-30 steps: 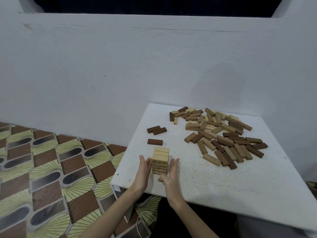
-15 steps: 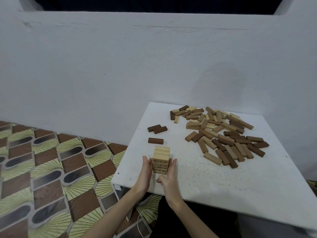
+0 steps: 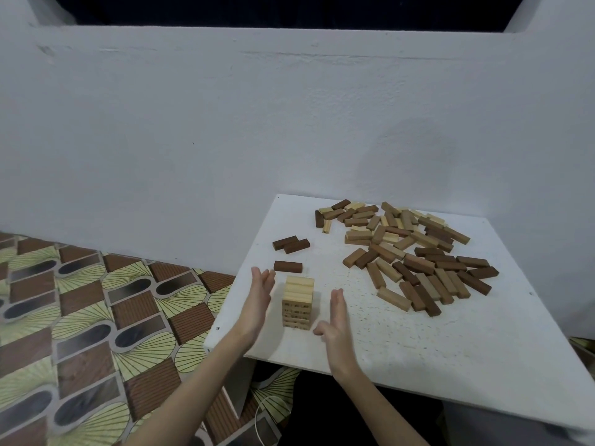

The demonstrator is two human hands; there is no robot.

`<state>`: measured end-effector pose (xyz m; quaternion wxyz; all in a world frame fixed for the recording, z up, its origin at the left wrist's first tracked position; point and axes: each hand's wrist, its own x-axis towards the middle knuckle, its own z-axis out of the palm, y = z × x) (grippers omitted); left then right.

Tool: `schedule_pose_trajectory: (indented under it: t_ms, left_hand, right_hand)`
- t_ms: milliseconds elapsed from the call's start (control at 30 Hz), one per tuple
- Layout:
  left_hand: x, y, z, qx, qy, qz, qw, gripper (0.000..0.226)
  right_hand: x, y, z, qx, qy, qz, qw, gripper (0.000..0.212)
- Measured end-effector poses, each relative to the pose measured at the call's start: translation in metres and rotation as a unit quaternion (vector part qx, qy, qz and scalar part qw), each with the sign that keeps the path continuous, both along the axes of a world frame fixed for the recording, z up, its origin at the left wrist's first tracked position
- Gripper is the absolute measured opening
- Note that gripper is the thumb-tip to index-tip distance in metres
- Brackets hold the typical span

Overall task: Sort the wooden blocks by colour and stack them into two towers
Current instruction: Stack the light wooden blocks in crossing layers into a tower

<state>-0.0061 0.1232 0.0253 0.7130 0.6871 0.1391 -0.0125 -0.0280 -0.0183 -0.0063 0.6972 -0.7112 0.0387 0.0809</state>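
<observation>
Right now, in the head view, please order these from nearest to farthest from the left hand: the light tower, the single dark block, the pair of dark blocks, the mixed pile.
From the left hand:
1. Light tower, just right of it.
2. Single dark block, just beyond the fingertips; nearly as close.
3. Pair of dark blocks, farther back.
4. Mixed pile, far right.

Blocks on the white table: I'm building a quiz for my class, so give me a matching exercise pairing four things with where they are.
Things:
1. pale tower
2. pair of dark blocks
3. mixed pile
4. left hand

Places:
A. far right part of the table
B. just left of the tower, open, not touching
C. between the two hands
D. far left, side by side

Pairs: 1-C, 2-D, 3-A, 4-B
</observation>
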Motion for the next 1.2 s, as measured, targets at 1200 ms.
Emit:
schedule_pose_trajectory:
  t_ms: [1200]
  left_hand:
    - [0.187,-0.235,-0.043,0.583,-0.09,-0.22,0.777,0.055]
  right_hand:
    - [0.165,-0.252,-0.047,-0.54,-0.162,-0.038,0.825,0.053]
